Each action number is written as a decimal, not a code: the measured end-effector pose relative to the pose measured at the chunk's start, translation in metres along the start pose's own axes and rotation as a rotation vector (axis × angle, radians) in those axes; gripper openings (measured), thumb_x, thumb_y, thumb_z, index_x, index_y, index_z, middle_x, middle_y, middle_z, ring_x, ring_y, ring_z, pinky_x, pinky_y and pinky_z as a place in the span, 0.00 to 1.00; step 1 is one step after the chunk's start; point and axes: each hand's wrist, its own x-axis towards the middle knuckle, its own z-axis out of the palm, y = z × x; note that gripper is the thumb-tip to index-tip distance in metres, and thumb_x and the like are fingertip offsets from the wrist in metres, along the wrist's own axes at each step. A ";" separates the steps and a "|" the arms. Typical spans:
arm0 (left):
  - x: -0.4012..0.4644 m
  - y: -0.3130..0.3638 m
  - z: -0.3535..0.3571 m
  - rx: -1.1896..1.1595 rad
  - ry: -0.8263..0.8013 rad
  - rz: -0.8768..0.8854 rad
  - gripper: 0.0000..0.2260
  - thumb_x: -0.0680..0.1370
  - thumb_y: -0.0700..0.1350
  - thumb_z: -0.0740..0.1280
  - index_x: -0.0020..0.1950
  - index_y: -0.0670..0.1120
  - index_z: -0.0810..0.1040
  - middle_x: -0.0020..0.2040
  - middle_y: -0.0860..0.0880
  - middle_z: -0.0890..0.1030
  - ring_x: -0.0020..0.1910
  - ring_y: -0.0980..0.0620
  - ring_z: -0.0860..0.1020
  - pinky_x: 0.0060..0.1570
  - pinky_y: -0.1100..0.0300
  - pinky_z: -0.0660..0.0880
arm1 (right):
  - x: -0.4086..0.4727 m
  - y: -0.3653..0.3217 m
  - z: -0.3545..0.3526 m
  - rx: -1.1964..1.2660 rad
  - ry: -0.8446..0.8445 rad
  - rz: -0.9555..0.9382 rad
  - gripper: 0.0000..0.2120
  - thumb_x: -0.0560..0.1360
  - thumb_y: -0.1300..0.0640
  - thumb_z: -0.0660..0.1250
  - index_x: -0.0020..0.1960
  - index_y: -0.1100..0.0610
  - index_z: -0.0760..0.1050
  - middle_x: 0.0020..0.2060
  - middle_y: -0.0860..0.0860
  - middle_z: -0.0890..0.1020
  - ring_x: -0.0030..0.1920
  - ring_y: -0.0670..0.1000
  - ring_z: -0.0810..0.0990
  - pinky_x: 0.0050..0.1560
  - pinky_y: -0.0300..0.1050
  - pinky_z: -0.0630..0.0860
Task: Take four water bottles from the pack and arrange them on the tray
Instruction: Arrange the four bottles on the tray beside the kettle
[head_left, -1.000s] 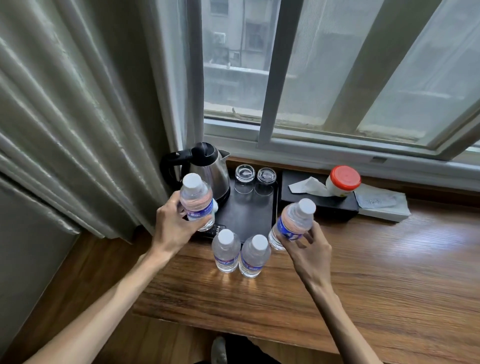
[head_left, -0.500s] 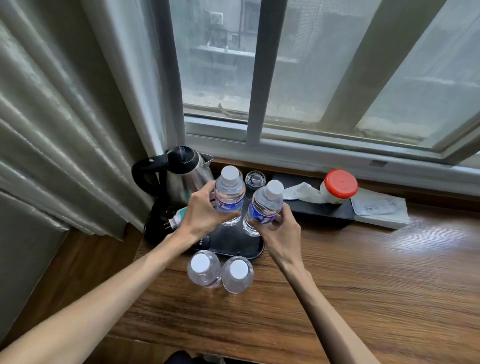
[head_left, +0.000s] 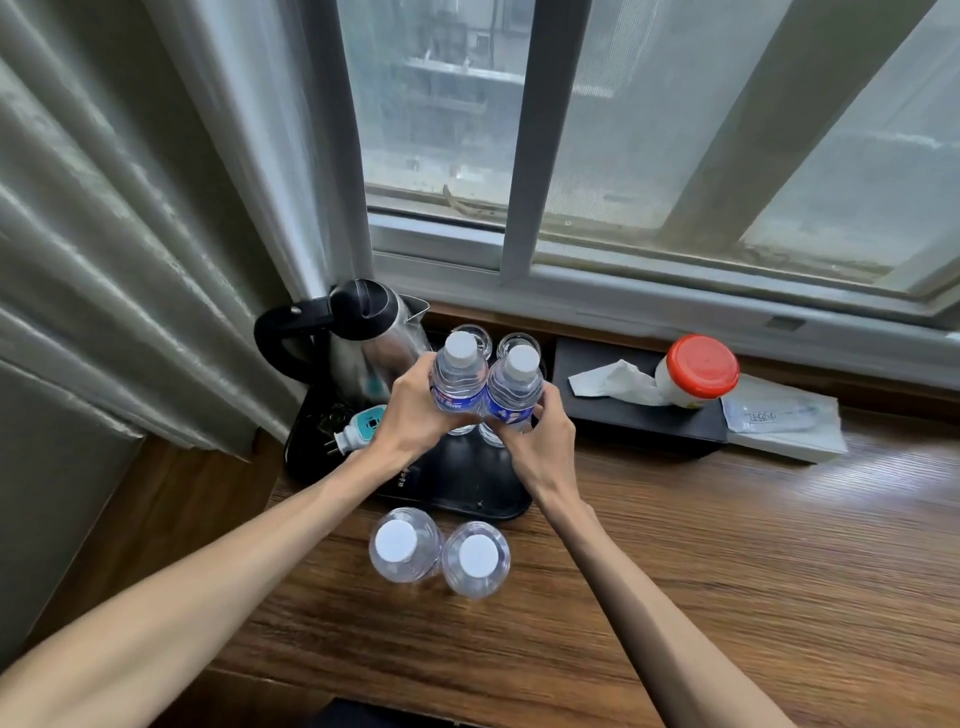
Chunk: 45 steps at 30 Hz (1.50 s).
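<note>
My left hand (head_left: 415, 413) grips a clear water bottle (head_left: 458, 382) with a white cap and blue label. My right hand (head_left: 540, 441) grips a second such bottle (head_left: 514, 389). The two bottles are side by side and touching, upright, held over the black tray (head_left: 467, 493); their bases are hidden by my hands. Two more capped bottles (head_left: 402, 545) (head_left: 475, 558) stand on the wooden table just in front of the tray's near edge.
A steel kettle (head_left: 374, 343) with black handle sits at the tray's back left, two upturned glasses (head_left: 519, 344) behind the held bottles. A white plug (head_left: 358, 428) lies on the tray. A black tissue box (head_left: 639, 415), a red-lidded jar (head_left: 698, 371) and a packet (head_left: 784, 421) lie right.
Both hands brought their bottles from apart, above the table's sides, inward and forward over the tray until the bottles touch. The two bottles on the table stayed put.
</note>
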 end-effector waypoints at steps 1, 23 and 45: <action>0.002 -0.001 0.002 0.008 0.005 -0.004 0.33 0.58 0.53 0.84 0.57 0.47 0.76 0.51 0.51 0.84 0.50 0.53 0.83 0.50 0.55 0.80 | 0.002 0.000 0.002 0.003 0.006 0.004 0.31 0.66 0.53 0.81 0.64 0.56 0.73 0.53 0.44 0.82 0.47 0.26 0.77 0.48 0.25 0.74; 0.010 0.000 0.009 -0.022 0.016 -0.030 0.38 0.58 0.59 0.82 0.63 0.48 0.74 0.57 0.50 0.82 0.56 0.53 0.81 0.55 0.56 0.77 | 0.011 -0.002 0.010 0.036 0.029 -0.038 0.33 0.68 0.51 0.79 0.68 0.52 0.69 0.59 0.46 0.82 0.58 0.42 0.80 0.60 0.42 0.77; -0.096 -0.026 -0.065 0.079 0.084 0.114 0.23 0.75 0.27 0.63 0.66 0.44 0.77 0.62 0.46 0.79 0.59 0.51 0.80 0.55 0.64 0.79 | -0.095 0.009 -0.051 0.060 0.001 -0.004 0.29 0.67 0.73 0.63 0.62 0.49 0.78 0.57 0.46 0.82 0.57 0.47 0.82 0.55 0.34 0.78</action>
